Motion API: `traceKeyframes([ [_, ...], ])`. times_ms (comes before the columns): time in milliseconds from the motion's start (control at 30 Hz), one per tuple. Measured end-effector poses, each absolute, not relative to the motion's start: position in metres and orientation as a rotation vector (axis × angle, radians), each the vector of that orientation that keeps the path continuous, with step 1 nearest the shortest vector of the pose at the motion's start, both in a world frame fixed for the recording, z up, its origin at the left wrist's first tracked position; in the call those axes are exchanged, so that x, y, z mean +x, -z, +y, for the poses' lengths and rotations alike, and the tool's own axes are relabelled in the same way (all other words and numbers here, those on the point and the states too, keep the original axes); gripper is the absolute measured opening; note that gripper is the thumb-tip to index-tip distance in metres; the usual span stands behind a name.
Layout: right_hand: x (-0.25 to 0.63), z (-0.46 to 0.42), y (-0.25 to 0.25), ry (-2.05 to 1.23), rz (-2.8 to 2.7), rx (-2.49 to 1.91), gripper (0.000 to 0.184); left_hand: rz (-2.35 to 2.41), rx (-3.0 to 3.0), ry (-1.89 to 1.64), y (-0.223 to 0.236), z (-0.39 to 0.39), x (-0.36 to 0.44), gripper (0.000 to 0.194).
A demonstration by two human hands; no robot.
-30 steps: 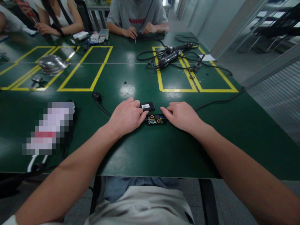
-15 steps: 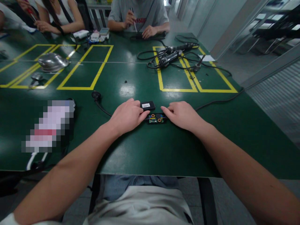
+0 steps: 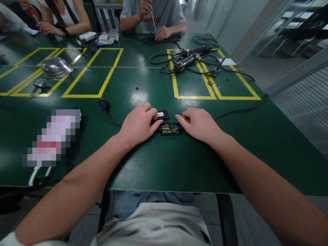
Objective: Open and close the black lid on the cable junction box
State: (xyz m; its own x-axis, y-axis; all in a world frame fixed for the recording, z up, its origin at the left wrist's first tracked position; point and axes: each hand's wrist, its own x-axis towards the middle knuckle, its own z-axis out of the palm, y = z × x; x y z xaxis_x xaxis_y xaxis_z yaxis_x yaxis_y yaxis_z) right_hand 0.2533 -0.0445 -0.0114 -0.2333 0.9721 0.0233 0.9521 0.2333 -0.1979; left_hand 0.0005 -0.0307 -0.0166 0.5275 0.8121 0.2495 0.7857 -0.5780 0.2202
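An opened black housing point(image 3: 170, 132) lies in front of me, its small circuit board with copper-wound coils and coloured wires facing up. My left hand point(image 3: 139, 123) is closed at its left end, around the black power cable point(image 3: 112, 118); the thumb rests by the housing edge. The index finger is bent in front of the black cover point(image 3: 165, 114), which has a white label and lies just behind the housing, partly hidden. My right hand point(image 3: 198, 123) is closed at the housing's right end, where the cable runs out to the right. The curled fingertips of both hands are hidden.
A plug point(image 3: 104, 104) lies left of my hands. A blurred-out device screen point(image 3: 52, 138) stands at the left. Black tools with coiled cables point(image 3: 186, 63) and a metal shell point(image 3: 56, 68) lie farther back. Across the green table point(image 3: 166, 167), a person holds a thin screwdriver-like tool point(image 3: 153, 20).
My left index finger has lifted and bent away from the thumb, covering more of the cover's label. My right hand has hardly moved. The person opposite has raised a hand with the thin tool.
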Motion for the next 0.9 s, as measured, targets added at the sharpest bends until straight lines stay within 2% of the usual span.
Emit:
traceKeyframes([
  [200, 0.254, -0.046, 0.016, -0.261, -2.237, -1.756, 0.042, 1.397, 2.584, -0.686, 0.024, -0.029, -0.001, 0.018],
  [367, 0.255, -0.045, 0.017, -0.276, -2.206, -1.698, 0.045, 1.349, 2.495, -0.619, 0.029, -0.021, -0.005, 0.050],
  [433, 0.256, -0.045, 0.018, -0.304, -2.187, -1.681, 0.046, 1.348, 2.473, -0.619, 0.030, -0.021, -0.006, 0.055],
  [633, 0.259, -0.045, 0.018, -0.325, -2.005, -1.706, 0.038, 1.120, 2.553, -0.774, 0.019, -0.031, -0.005, 0.050],
  [767, 0.260, -0.047, 0.018, -0.298, -1.882, -1.713, 0.034, 0.845, 2.583, -0.613, 0.016, -0.037, -0.002, 0.039],
  [900, 0.259, -0.048, 0.021, -0.343, -1.907, -1.667, 0.039, 0.790, 2.571, -0.495, 0.017, -0.036, 0.001, 0.034],
])
